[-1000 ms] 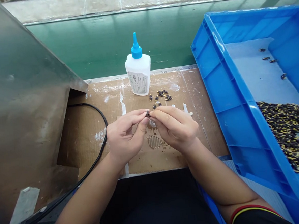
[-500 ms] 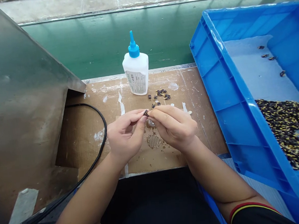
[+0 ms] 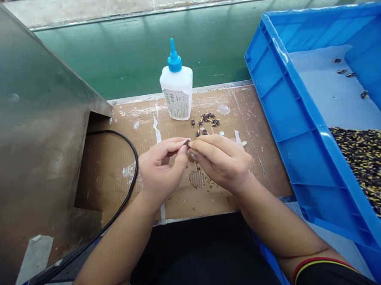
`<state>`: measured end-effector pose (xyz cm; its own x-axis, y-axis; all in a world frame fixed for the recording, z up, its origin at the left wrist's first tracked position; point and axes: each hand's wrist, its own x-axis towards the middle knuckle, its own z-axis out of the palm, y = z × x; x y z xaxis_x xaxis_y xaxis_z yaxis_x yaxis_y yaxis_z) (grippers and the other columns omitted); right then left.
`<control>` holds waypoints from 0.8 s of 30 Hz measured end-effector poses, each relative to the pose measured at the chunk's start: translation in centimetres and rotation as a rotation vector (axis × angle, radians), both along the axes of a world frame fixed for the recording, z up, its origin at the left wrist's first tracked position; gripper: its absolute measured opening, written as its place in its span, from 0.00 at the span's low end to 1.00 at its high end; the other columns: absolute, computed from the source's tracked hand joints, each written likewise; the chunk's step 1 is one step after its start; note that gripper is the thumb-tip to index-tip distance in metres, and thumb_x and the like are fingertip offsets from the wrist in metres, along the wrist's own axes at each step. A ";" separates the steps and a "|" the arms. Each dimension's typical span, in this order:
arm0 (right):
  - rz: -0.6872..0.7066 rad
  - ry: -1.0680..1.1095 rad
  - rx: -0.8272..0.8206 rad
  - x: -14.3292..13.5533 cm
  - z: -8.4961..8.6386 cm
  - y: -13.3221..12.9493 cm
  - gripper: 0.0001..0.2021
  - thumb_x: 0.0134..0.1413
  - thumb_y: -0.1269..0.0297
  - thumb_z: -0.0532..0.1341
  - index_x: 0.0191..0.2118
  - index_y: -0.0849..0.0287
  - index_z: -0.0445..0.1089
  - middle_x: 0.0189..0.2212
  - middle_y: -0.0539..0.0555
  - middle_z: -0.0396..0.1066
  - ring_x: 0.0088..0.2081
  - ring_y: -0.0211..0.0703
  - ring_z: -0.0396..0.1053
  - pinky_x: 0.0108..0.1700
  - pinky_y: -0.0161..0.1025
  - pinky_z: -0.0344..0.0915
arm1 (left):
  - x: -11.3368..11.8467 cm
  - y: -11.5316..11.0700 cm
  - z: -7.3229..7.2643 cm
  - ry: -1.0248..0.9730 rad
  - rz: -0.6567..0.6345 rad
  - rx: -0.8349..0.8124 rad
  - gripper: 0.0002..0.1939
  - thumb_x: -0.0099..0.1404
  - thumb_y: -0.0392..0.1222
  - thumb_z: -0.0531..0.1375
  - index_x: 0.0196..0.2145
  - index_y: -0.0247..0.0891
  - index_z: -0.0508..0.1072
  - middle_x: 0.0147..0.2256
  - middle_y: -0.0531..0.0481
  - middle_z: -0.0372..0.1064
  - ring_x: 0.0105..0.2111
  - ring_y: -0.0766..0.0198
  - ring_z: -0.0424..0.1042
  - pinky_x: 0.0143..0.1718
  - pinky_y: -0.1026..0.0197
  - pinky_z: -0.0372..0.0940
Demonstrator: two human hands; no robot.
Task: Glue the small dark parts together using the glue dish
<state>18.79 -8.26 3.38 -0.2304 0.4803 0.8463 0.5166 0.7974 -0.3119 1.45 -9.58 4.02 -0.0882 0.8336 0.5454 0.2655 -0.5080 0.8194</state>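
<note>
Between thumb and fingertips, my left hand (image 3: 162, 166) pinches a small dark part (image 3: 186, 143). My right hand (image 3: 224, 159) is closed at the same part from the right, its fingertips meeting those of the left; whatever lies inside its pinch is too small to make out. Just beyond the fingers, several small dark and yellow parts (image 3: 214, 122) lie loose on the cardboard (image 3: 120, 159). Behind them a white bottle (image 3: 178, 91) with a blue nozzle cap stands upright, its label facing me.
On the right, a big blue bin (image 3: 308, 126) holds a heap of black and yellow parts (image 3: 369, 161) and a few loose ones. A metal housing (image 3: 37, 126) rises at the left, with a black cable (image 3: 135, 163) curving beside it. A green strip (image 3: 217, 46) runs behind.
The view has shifted slightly, so the bottle and bin appear a little further right. Both hands keep their pinch, and the dark part has turned slightly between the fingertips.
</note>
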 end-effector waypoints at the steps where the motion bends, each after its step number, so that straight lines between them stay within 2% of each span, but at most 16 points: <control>1: 0.014 0.009 0.008 0.0 0.1 0.0 0.12 0.71 0.74 0.66 0.54 0.54 0.76 0.43 0.54 0.83 0.41 0.43 0.82 0.44 0.39 0.83 | 0.0 0.0 0.1 -0.032 -0.015 -0.037 0.03 0.71 0.37 0.68 0.40 0.39 0.85 0.41 0.47 0.85 0.40 0.61 0.85 0.43 0.60 0.81; 6: 0.082 0.158 -0.060 0.5 0.7 0.1 0.15 0.73 0.63 0.68 0.61 0.54 0.75 0.37 0.51 0.83 0.33 0.39 0.80 0.39 0.36 0.82 | -0.3 0.2 0.5 -0.202 -0.181 -0.158 0.04 0.73 0.39 0.68 0.42 0.41 0.86 0.42 0.45 0.84 0.40 0.60 0.84 0.43 0.59 0.81; 9: 0.058 0.212 -0.151 0.9 1.1 0.1 0.09 0.73 0.66 0.66 0.54 0.54 0.79 0.38 0.52 0.82 0.36 0.40 0.80 0.39 0.38 0.81 | -0.7 0.4 0.1 -0.204 -0.239 -0.131 0.05 0.73 0.40 0.68 0.44 0.43 0.86 0.44 0.44 0.83 0.43 0.58 0.82 0.45 0.56 0.81; 12: 0.069 0.157 -0.187 0.9 1.5 0.0 0.05 0.71 0.70 0.67 0.48 0.55 0.81 0.40 0.53 0.83 0.37 0.41 0.81 0.39 0.38 0.81 | -0.9 0.6 -0.2 -0.147 -0.243 -0.067 0.05 0.73 0.40 0.68 0.44 0.44 0.86 0.42 0.45 0.81 0.42 0.59 0.81 0.43 0.57 0.80; 17: 0.079 0.154 -0.198 0.7 1.6 -0.1 0.04 0.70 0.71 0.67 0.45 0.56 0.80 0.38 0.52 0.82 0.34 0.39 0.80 0.35 0.36 0.80 | -0.8 0.7 -0.1 -0.092 -0.232 -0.029 0.06 0.73 0.38 0.68 0.45 0.45 0.86 0.41 0.46 0.81 0.39 0.62 0.80 0.40 0.60 0.77; 24: 0.055 0.103 -0.159 0.9 1.4 -0.1 0.04 0.68 0.72 0.66 0.41 0.57 0.77 0.35 0.51 0.81 0.32 0.37 0.77 0.35 0.35 0.77 | -0.7 0.4 0.1 -0.010 -0.193 0.000 0.06 0.73 0.37 0.68 0.44 0.44 0.86 0.40 0.47 0.83 0.39 0.63 0.81 0.41 0.61 0.78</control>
